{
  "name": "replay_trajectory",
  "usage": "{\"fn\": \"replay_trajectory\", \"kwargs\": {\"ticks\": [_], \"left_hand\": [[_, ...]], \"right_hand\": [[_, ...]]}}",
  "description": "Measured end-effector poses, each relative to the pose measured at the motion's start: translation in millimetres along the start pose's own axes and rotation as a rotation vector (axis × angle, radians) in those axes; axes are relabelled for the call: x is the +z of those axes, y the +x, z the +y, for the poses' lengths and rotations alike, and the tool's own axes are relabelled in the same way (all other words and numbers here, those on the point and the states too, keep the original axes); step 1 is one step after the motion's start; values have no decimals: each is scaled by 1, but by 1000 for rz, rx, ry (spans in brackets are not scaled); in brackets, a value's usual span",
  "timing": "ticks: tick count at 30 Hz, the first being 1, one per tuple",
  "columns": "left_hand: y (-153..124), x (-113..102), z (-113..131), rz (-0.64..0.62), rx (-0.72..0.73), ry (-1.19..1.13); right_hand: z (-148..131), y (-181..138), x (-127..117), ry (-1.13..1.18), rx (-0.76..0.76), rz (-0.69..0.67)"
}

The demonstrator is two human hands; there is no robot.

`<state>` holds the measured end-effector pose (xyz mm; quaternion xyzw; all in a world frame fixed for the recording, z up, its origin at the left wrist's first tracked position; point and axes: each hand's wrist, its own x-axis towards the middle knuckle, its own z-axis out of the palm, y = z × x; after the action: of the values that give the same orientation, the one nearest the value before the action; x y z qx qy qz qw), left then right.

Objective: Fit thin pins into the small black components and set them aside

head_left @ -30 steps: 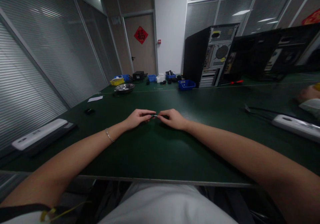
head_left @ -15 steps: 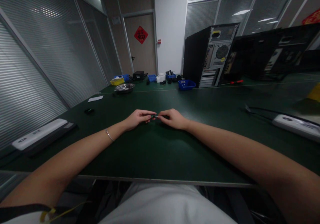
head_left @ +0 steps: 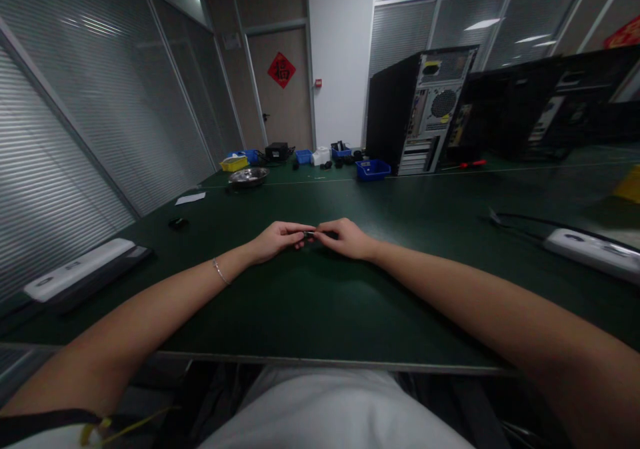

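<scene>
left hand [head_left: 275,239] and right hand [head_left: 347,237] meet fingertip to fingertip low over the dark green matte surface [head_left: 320,302]. both are pinched closed on one small dark and silvery piece [head_left: 310,234], left thumb and forefinger on its left end, right ones on its right end. the piece sits right between the two hands, just off the surface or barely on it, can't tell which. too small to say what it is.

step in hand, as i judge it: fine two-handed fingertip work on that piece, both ends gripped, wrists resting low. any next move calls for keeping a tight pinch and small motions only; the piece is tiny and would be hard to spot on the dark surface if it slipped.

a thin silver bracelet [head_left: 219,271] sits on the left wrist. left of the left hand and a bit beyond it lies a small black object [head_left: 179,223], further out a white paper slip [head_left: 191,198]. near the left forearm is a long white power strip [head_left: 75,275]. well right of the right hand is a second white power strip [head_left: 593,250] with a cable. far beyond both hands: a round metal bowl [head_left: 249,177], a blue plastic bin [head_left: 373,169] and a black computer tower [head_left: 415,109] with its back panel facing.
</scene>
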<state>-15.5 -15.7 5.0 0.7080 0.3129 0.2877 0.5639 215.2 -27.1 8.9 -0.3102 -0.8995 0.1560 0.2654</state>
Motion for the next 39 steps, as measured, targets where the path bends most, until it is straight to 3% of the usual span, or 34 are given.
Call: {"fn": "replay_trajectory", "kwargs": {"ticks": [9,15,23,27,39], "left_hand": [[-1,0,4,130,51,30],[-3,-2,9,152,95,230],[-1,-3,2,15,46,111],[1,-3,0,4,23,26],[7,-7,2,264,76,-120]], "right_hand": [[1,1,2,-40,81,56],[-1,1,2,-89,62,34],[0,-1,-1,-80,2,-28],[3,0,1,-53,-5,-21],[1,0,2,-25,89,50]]}}
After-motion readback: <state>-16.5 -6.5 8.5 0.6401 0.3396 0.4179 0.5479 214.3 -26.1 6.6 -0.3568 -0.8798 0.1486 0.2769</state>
